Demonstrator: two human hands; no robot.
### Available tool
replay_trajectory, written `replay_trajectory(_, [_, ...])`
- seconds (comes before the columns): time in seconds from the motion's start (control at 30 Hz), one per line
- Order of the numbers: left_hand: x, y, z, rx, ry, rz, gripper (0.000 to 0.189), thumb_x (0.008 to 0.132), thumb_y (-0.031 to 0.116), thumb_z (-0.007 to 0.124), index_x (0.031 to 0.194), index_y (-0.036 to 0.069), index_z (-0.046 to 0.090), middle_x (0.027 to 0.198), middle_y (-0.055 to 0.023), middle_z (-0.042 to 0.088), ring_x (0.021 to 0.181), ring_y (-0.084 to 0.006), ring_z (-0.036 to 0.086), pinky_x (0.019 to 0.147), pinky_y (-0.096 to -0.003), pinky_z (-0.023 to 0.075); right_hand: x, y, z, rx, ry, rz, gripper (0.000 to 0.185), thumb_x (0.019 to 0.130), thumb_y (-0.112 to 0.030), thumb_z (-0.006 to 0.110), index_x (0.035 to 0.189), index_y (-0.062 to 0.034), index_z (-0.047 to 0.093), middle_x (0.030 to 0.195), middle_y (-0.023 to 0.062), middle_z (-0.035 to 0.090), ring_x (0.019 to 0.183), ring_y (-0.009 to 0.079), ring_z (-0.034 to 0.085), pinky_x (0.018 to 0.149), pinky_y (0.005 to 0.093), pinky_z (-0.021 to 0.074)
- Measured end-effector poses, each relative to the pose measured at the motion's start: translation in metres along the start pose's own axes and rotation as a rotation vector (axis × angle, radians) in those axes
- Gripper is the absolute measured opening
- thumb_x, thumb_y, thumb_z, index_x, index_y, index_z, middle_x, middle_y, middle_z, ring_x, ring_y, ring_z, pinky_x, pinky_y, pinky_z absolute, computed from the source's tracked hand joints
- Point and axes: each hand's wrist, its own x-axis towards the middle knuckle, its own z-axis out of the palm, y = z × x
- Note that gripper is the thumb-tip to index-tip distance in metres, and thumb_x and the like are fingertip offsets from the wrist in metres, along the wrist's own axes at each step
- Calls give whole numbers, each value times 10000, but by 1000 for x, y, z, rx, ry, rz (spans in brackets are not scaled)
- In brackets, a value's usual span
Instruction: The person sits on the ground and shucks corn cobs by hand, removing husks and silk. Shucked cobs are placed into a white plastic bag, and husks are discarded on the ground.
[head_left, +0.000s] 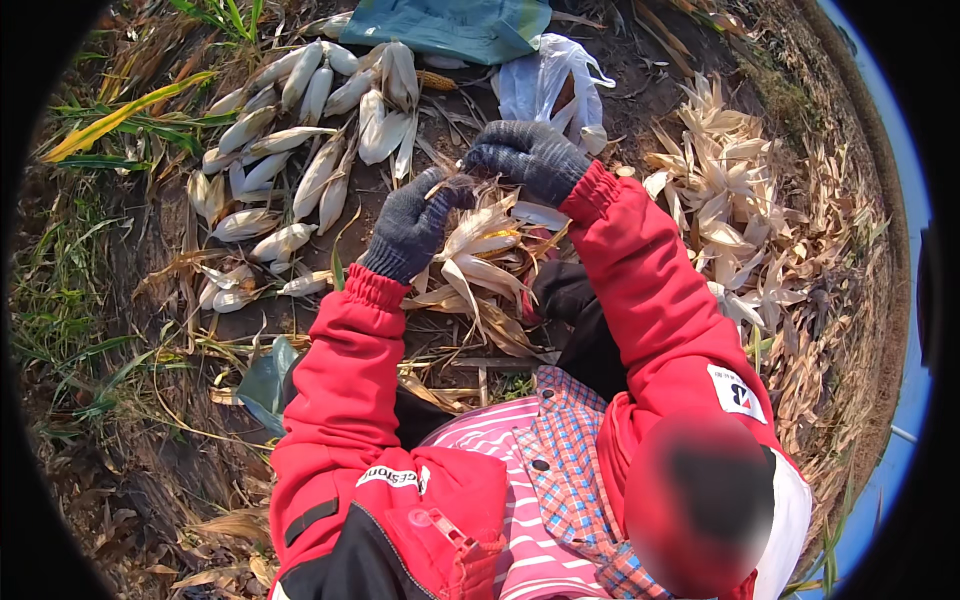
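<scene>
Both my hands wear dark knitted gloves and meet above a partly husked corn ear. My left hand (420, 214) has its fingers closed around a small bundle of dry brown husk or silk (471, 187); what lies inside the fist is hidden. My right hand (525, 157) pinches the upper end of the same bundle with bent fingers. Just below them lies the corn ear (495, 241), its pale husks spread apart and some yellow kernels showing. Whether the bundle is joined to that ear I cannot tell.
Several husk-covered corn ears (247, 127) lie at the upper left. A green plastic sack (450, 26) and a white plastic bag (525, 86) are beyond my hands. Stripped dry husks (720, 180) are heaped at the right. My legs are folded close below.
</scene>
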Motion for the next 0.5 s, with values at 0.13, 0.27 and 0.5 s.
replay_trajectory(0.13, [-6, 2, 0, -117, 95, -58, 301, 1010, 254, 579, 1112, -13, 676, 932, -155, 739, 841, -246, 725, 760, -354, 546, 5, -2, -20, 53, 251, 152, 203, 1006, -198, 594, 1072, -51, 718, 832, 38, 697, 702, 110, 625, 649, 277, 523])
replay_trajectory(0.27, [-13, -44, 1, 207, 210, 21, 278, 948, 182, 650, 1148, -10, 662, 939, -233, 713, 867, -378, 712, 756, -415, 553, -8, -31, -40, 387, 190, 168, 218, 1018, -168, 572, 1169, -50, 676, 885, 30, 681, 699, 88, 588, 551, 233, 476])
replay_trajectory(0.5, [-8, -28, 6, 408, 174, 10, 237, 922, 213, 672, 1118, 92, 618, 841, -221, 664, 779, -444, 652, 646, -514, 494, -16, -8, -33, -617, 217, -86, 361, 941, -234, 639, 1283, -119, 658, 1115, 131, 692, 1089, 320, 644, 972, 395, 500])
